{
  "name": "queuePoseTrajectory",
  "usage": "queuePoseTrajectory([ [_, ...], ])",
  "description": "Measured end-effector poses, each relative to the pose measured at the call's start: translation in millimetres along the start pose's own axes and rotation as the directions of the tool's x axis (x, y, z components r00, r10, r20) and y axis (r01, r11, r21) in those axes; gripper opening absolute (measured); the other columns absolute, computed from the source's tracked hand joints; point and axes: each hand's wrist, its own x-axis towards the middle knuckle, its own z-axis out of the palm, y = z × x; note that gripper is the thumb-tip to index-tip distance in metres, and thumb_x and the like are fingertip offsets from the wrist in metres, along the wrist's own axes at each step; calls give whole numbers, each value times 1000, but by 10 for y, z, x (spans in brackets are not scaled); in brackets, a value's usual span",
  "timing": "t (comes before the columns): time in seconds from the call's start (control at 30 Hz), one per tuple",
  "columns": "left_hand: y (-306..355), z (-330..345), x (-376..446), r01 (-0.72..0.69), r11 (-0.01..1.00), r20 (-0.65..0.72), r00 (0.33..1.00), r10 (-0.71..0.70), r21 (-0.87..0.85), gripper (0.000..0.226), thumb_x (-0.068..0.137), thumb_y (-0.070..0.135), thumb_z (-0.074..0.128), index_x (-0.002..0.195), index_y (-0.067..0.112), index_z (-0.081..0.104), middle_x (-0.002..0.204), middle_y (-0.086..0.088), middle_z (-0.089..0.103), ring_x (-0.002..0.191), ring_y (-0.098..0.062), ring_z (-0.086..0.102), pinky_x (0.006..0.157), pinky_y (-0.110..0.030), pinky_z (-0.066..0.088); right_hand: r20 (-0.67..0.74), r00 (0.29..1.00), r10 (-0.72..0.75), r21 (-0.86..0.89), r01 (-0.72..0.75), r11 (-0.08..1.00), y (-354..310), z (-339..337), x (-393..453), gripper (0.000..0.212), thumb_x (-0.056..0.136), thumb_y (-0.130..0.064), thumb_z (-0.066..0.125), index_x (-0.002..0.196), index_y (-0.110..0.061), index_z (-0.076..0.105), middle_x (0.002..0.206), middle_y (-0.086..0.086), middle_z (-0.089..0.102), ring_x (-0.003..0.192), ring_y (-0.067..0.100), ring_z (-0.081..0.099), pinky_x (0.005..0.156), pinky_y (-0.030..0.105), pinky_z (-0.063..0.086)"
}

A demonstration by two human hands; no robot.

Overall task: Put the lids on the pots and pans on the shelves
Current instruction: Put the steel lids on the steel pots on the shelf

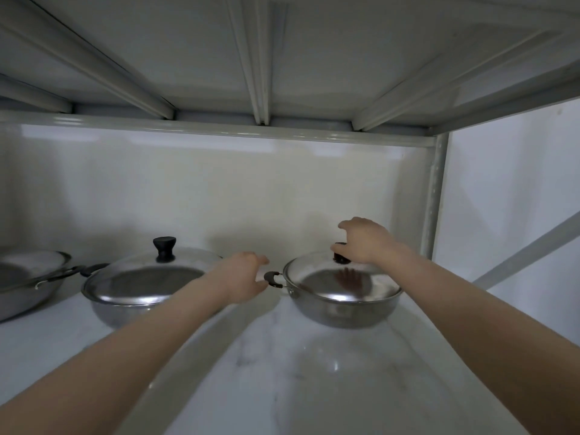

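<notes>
Right hand [365, 241] gripping knob of lid [342, 279] seated on right pan [345, 312]; left hand [243, 276], fingers relaxed, touching pan handle [272, 279]. Shelf [314, 387] beneath.

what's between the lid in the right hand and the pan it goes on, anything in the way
Nothing visible. The right hand holds the lid by its dark knob, and the lid already lies on the right pan with nothing seen between them. The left hand is at that pan's side handle, clear of the lid.
</notes>
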Motion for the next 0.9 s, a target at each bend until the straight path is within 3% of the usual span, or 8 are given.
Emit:
queuePoseTrajectory([
  [0.1, -35, -364, -257, 31, 999, -48, 998, -32, -23, 52, 89, 32, 53, 138, 18, 40, 141, -6, 47, 130, -24, 42, 105, -31, 36, -83, 992, -90, 41, 93, 995, -70, -199, -389, 57, 87, -37, 53, 137, -14, 43, 135, 10, 49, 122, 29, 48, 98, 37, 43],
  [0.23, -19, -784, -751, 10, 999, -181, 983, -15, -31, 53, 86, 32, 57, 136, 22, 43, 142, -1, 48, 130, -22, 43, 105, -30, 35, -156, 975, -156, 77, 170, 982, -183, -409, -981, 49, 89, -31, 52, 135, -14, 45, 134, 8, 52, 121, 29, 48, 98, 41, 43],
  [0.4, 97, -1007, -1395, -16, 999, -262, 965, 7, -32, 55, 83, 35, 62, 135, 25, 45, 138, 5, 51, 119, -18, 52, 88, -23, 36, -201, 956, -214, 108, 238, 965, -295, -601, -1631, 51, 89, -26, 55, 138, -18, 43, 140, 1, 50, 126, 23, 48, 104, 36, 40],
  [0.53, 126, -987, -1857, -43, 999, -271, 962, 43, 4, 55, 82, 39, 62, 133, 27, 47, 137, 8, 53, 124, -14, 51, 97, -25, 39, -231, 940, -249, 92, 276, 957, -359, -665, -2067, 55, 87, -31, 58, 139, -26, 42, 142, -8, 48, 128, 16, 47, 104, 30, 39],
  [0.8, 85, -968, -2408, -87, 996, -283, 956, 80, -13, 57, 81, 41, 64, 134, 31, 44, 139, 15, 49, 123, -7, 50, 90, -10, 30, -225, 946, -233, 98, 260, 961, -540, -734, -2750, 53, 90, -33, 55, 141, -29, 38, 143, -12, 45, 129, 11, 44, 102, 23, 34],
  [0.9, 41, -984, -2591, -93, 996, -246, 965, 85, -19, 62, 80, 45, 62, 137, 31, 41, 142, 12, 47, 130, -10, 45, 103, -23, 35, -216, 955, -202, 105, 228, 968, -662, -746, -2957, 58, 90, -34, 55, 143, -25, 34, 146, -10, 43, 132, 10, 41, 105, 20, 31],
])
